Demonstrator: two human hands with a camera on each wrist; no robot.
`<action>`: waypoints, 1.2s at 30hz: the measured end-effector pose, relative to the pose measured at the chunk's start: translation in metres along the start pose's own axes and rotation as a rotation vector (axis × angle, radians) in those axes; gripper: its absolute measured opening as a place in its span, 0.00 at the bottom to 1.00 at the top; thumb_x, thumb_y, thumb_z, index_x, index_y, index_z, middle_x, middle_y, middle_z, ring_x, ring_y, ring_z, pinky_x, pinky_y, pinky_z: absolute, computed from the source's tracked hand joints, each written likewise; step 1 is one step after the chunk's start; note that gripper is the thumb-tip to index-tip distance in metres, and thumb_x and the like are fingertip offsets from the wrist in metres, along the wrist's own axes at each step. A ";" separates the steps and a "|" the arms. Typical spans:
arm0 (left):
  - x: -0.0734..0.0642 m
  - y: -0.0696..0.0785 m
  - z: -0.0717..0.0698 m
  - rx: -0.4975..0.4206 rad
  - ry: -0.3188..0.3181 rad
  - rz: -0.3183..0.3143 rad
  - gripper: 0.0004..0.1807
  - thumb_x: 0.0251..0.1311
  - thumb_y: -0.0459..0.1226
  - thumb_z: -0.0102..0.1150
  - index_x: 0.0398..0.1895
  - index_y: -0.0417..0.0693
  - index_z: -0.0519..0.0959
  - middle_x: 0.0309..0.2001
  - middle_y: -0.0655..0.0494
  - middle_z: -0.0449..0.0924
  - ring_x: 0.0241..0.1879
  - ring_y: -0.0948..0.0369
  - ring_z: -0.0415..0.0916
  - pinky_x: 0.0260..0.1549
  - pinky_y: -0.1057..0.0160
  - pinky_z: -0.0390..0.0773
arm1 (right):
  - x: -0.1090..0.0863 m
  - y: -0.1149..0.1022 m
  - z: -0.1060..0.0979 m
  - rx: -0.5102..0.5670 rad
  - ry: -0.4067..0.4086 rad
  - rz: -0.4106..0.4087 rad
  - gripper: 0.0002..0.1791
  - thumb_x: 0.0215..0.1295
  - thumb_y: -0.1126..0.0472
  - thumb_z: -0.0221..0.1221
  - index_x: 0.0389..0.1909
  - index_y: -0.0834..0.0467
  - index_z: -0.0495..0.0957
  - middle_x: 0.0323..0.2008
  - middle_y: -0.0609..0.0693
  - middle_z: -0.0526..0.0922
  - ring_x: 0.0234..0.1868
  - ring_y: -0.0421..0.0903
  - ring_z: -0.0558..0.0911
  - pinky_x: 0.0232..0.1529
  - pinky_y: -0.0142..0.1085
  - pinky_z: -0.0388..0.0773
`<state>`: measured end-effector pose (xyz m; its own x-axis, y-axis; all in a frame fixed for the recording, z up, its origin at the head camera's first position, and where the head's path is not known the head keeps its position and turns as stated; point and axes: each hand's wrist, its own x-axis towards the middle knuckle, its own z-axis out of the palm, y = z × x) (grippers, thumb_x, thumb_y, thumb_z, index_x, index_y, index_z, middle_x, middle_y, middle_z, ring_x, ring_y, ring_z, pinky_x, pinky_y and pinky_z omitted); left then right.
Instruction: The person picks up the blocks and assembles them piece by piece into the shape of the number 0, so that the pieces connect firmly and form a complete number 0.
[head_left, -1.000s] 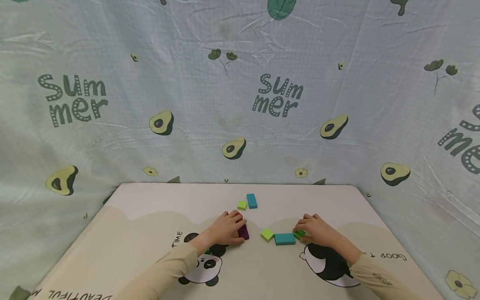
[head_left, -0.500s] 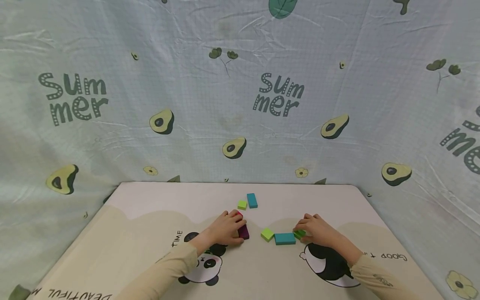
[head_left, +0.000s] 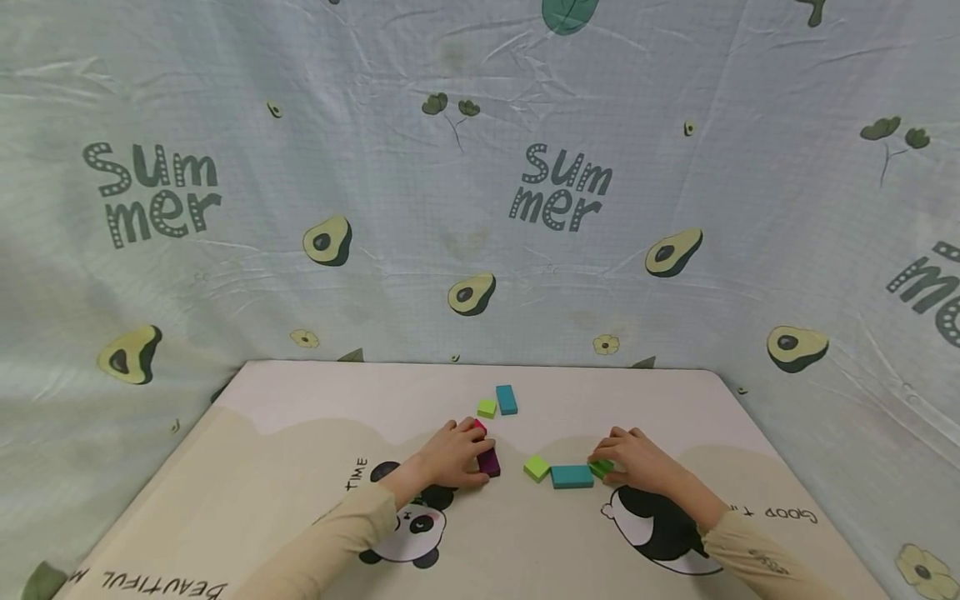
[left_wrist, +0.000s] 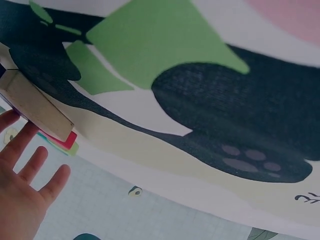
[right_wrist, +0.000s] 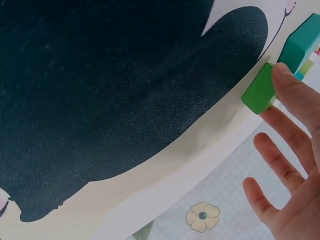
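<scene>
My left hand (head_left: 453, 457) holds a dark purple block (head_left: 489, 462) on the table, fingers over its far part and thumb at its near end. A magenta-red block (head_left: 481, 426) sits at the purple block's far end, partly behind the fingers. In the left wrist view, a bare wooden-looking side (left_wrist: 37, 105) of a block faces the camera. My right hand (head_left: 633, 460) pinches a small green block (right_wrist: 260, 92) between thumb and index finger; the other fingers are spread. That green block lies against the right end of a teal block (head_left: 572, 477), whose left end meets a lime-green block (head_left: 537, 468).
Farther back, a small lime block (head_left: 487, 408) lies beside a teal block (head_left: 507, 400). The table (head_left: 375, 383) carries panda and lettering prints. A hanging avocado-print sheet (head_left: 390, 208) encloses its back and sides.
The head view has shifted very slightly. Both hands and all the blocks keep their places on the table.
</scene>
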<state>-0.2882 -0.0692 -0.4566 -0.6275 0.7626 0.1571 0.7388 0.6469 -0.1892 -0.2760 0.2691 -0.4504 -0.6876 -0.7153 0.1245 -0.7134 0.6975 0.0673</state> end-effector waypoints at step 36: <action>0.023 0.004 -0.013 0.012 0.090 0.026 0.25 0.54 0.54 0.51 0.52 0.53 0.73 0.46 0.58 0.75 0.46 0.60 0.66 0.40 0.60 0.68 | 0.000 -0.004 -0.002 0.018 -0.012 0.034 0.16 0.46 0.53 0.65 0.40 0.48 0.81 0.38 0.42 0.81 0.34 0.38 0.67 0.33 0.33 0.60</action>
<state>-0.2966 -0.0491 -0.4413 -0.5830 0.7768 0.2381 0.7512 0.6270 -0.2063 -0.2731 0.2664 -0.4486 -0.7128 -0.6920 0.1141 -0.6921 0.7204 0.0452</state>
